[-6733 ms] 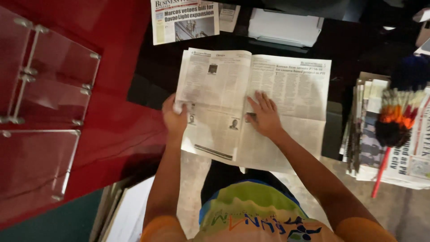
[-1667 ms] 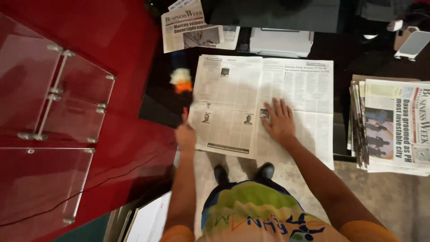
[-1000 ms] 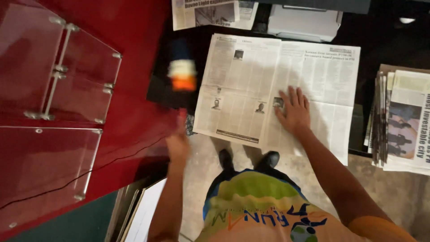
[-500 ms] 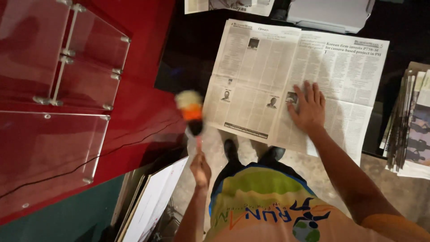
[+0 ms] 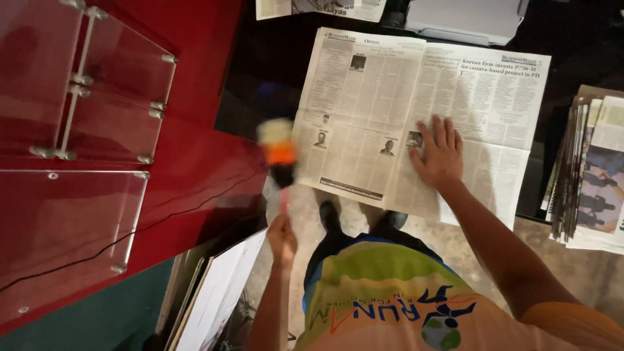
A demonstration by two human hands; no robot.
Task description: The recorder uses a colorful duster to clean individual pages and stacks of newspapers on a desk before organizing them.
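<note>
Left hand [image 5: 281,237] closed around thin pink handle of a feather duster [image 5: 278,156], low near the body, off the near edge of the desk [image 5: 260,97]. Duster head (pale, orange, dark bands) blurred, upright, hovering just beside left edge of the open newspaper [image 5: 416,123], over the dark desk top by the red counter [image 5: 195,175]. Whether touching paper or desk: cannot tell.

Right hand [image 5: 439,153] flat, fingers spread wide, palm down on the newspaper near its centre fold, toward the near edge. Holding nothing; pinning the sheet. Newspaper spread open across the desk, lower margin overhanging the near edge.

Stack of newspapers [image 5: 591,175] at right edge of desk, well apart from both hands. Grey tray-like box [image 5: 465,16] at far edge, another folded paper [image 5: 318,8] beside it. Clear acrylic shelves [image 5: 97,117] mounted on red counter at left.

Judgement on doing it well: keep right palm firm so the loose sheet stays put under the strokes; light sweeps, away from the pinned spot and toward the free left edge; grip on handle relaxed, wrist doing the work. Risk: feathers catching the overhanging margin and lifting or creasing the page.
</note>
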